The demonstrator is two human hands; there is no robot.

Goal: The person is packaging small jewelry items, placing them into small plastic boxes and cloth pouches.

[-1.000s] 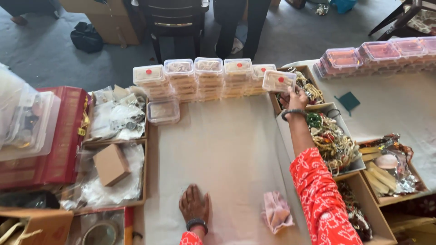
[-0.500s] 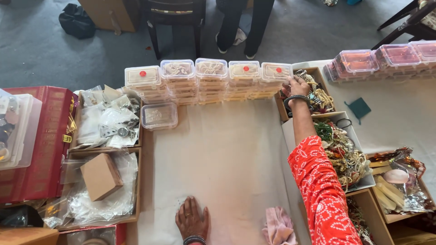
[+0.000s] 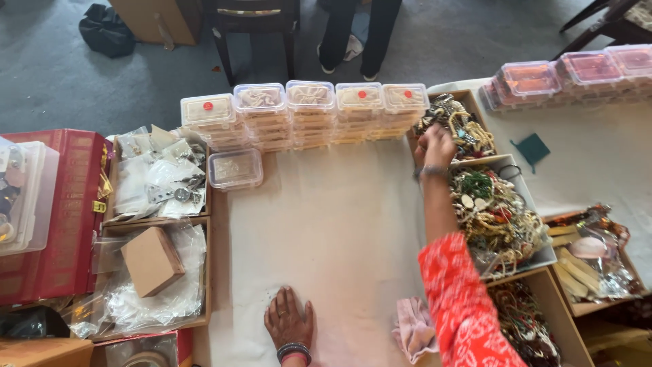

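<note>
The right hand (image 3: 435, 146) reaches into a brown tray (image 3: 475, 112) of tangled jewelry (image 3: 458, 129) at the far right of the table, fingers curled among the strands, though whether they pinch one cannot be told. The left hand (image 3: 288, 319) lies flat and open, palm down, on the white cloth (image 3: 326, 224) at the near edge, holding nothing. Behind the cloth stands a row of stacked clear boxes (image 3: 305, 112); a second tray of beads (image 3: 496, 214) lies just beside the right forearm, and a pink rag (image 3: 413, 329) by the elbow.
</note>
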